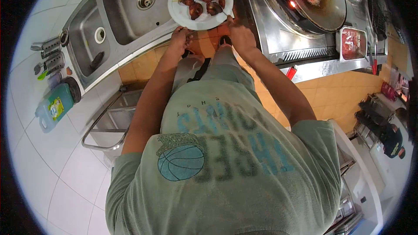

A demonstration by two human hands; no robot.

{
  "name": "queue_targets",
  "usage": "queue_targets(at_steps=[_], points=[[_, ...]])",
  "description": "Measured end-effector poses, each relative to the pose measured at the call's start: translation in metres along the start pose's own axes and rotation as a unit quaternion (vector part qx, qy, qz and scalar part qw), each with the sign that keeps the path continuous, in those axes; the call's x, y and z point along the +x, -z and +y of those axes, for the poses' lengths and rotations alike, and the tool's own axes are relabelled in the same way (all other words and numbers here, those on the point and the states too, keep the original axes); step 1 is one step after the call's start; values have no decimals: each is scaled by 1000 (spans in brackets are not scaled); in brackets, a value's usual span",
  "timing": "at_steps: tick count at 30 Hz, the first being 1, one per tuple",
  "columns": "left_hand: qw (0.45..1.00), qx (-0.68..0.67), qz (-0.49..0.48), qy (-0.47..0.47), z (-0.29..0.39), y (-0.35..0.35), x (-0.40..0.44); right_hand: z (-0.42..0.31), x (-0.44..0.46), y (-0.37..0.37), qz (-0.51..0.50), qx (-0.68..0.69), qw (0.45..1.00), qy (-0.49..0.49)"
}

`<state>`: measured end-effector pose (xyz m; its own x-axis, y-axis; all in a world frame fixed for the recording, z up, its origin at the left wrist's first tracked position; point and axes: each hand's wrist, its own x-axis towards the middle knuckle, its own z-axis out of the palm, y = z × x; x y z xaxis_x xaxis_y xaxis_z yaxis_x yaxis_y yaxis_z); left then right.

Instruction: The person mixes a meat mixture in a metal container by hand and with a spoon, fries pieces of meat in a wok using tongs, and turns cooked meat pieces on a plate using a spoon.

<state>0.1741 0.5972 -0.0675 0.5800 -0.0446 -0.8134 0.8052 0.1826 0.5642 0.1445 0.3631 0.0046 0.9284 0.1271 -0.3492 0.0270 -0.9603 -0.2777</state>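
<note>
A white plate with several dark brown fried pieces is in front of me, between the sink and the stove. My left hand is at the plate's near left edge, its fingers bent and closed on the rim. At the near right edge is my right hand, its fingers closed round a thin metal utensil that reaches onto the plate among the pieces. The far part of that utensil lies against the food.
A double steel sink is on the left, with a green jug nearby. On the right, a pan of oil with food frying stands on the stove, beside a metal tray. A person is at far right.
</note>
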Motion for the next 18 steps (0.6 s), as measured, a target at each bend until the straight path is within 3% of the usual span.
queue_targets(at_steps=[5,8,11,14,18], points=[[1000,21,14,13,6,-6,-2,-18,9,28,-71,41,996,-45],[999,23,37,18,13,-15,-14,-4,22,4,-55,233,971,-11],[999,13,28,20,8,-9,-4,-19,-2,29,41,188,981,5],[998,27,46,25,7,-10,-6,-24,-16,36,25,132,990,-47],[999,2,49,20,7,-11,-8,-14,-15,19,64,76,995,-25]])
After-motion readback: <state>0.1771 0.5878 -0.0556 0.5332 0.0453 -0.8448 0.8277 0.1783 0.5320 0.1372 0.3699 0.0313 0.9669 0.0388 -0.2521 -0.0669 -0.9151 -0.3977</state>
